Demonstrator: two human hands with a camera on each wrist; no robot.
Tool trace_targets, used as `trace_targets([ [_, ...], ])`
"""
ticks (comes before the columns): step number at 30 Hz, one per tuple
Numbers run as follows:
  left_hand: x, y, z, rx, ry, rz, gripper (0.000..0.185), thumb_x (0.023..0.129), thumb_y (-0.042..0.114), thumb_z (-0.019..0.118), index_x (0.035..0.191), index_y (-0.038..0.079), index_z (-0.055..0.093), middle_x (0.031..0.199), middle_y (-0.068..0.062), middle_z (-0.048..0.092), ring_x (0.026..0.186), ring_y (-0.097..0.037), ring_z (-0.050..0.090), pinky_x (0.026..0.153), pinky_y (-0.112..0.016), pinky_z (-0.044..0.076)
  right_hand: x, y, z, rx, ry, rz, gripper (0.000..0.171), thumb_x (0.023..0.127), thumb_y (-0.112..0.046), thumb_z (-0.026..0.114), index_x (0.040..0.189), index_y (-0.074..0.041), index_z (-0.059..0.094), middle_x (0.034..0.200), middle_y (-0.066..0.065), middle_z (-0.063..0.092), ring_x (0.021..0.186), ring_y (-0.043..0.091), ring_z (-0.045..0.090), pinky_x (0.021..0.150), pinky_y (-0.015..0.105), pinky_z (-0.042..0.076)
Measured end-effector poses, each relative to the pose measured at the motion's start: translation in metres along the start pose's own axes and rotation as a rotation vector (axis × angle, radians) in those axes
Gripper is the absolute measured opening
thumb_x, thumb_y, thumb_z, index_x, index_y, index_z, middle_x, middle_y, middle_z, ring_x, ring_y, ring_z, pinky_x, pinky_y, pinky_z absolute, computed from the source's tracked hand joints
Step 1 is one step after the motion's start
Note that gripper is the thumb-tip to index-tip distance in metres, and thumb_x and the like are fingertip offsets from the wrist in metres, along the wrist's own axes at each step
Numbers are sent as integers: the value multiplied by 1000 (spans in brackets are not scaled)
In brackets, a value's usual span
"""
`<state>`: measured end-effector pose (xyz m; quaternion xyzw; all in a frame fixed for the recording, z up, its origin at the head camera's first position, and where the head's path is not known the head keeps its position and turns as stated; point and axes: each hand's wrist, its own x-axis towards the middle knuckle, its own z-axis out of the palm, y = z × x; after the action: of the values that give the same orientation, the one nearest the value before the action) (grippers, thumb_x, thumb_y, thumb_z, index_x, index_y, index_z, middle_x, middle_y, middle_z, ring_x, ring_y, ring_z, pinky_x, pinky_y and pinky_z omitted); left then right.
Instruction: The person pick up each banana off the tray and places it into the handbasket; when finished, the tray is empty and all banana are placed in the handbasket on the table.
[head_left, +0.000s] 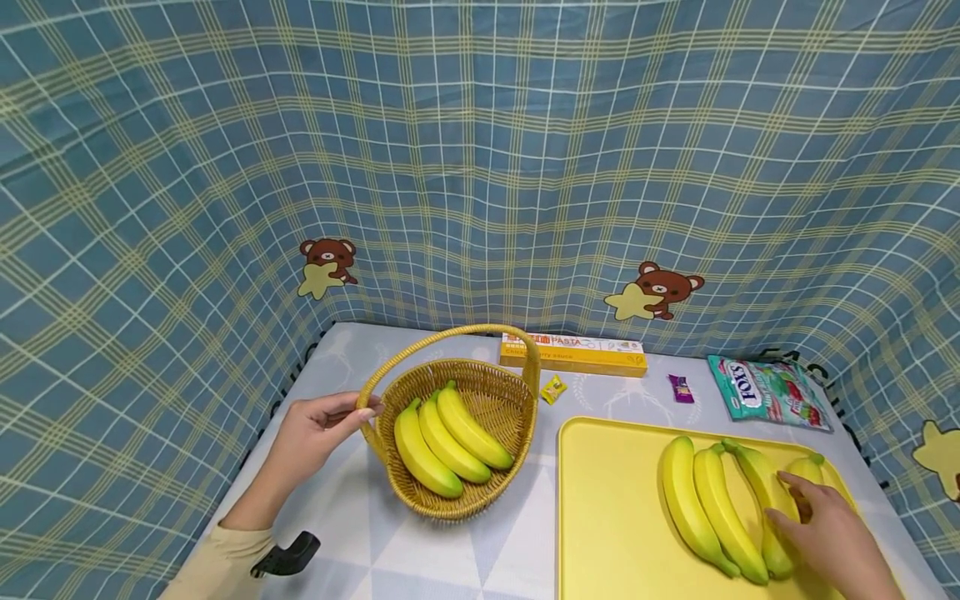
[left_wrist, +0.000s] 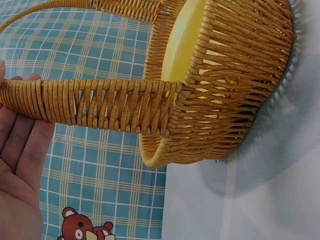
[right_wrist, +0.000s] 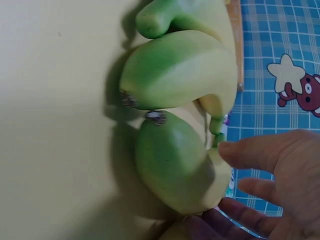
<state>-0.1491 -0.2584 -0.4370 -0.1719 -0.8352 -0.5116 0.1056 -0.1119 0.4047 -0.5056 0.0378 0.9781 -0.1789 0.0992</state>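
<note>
"Blue checked cloth (head_left: pixel 465 167) behind. Bananas (head_left: pixel 688 500)?"
"Four on the yellow tray (head_left: pixel 607 517), three in the wicker basket (head_left: pixel 491 400)."
"Right hand (head_left: pixel 828 525)?"
"Half-open astride the third tray banana; can't tell if it grips."
"Left hand (head_left: pixel 311 437)?"
"Pinching the basket's handle (left_wrist: pixel 95 102)."
"Farther out?"
"Pasta box (head_left: pixel 572 357), yellow sweet (head_left: pixel 553 389), purple sweet (head_left: pixel 682 388), teal bag (head_left: pixel 768 396)."
</note>
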Motion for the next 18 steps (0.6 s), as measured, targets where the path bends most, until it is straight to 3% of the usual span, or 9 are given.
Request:
trace_targets([
  [6, 0, 0, 0, 6, 1, -8, 16, 98, 10, 70, 112, 8, 77, 106, -2, 77, 101, -6, 71, 84, -22, 59, 3, 0, 5, -14, -45, 38, 81, 90, -42, 76, 134, 20, 47, 88, 14, 56, 85, 32, 50, 69, 45, 45],
  [12, 0, -1, 0, 2, -2, -6, 17, 98, 9, 69, 113, 5, 77, 106, -3, 77, 101, -6, 71, 85, -22, 59, 7, 0, 7, -4, -96, 109, 87, 89, -50, 75, 136, 16, 44, 113, 39, 58, 96, 51, 59, 79, 61, 51],
  [18, 0, -1, 0, 1, -1, -6, 17, 98, 9, 69, 113, 5, 77, 106, -3, 77, 101, -6, 71, 85, -22, 59, 6, 0, 8, 14, -112, 138, 89, 90, -51, 74, 141, 12, 40, 127, 44, 51, 107, 60, 54, 81, 64, 50],
])
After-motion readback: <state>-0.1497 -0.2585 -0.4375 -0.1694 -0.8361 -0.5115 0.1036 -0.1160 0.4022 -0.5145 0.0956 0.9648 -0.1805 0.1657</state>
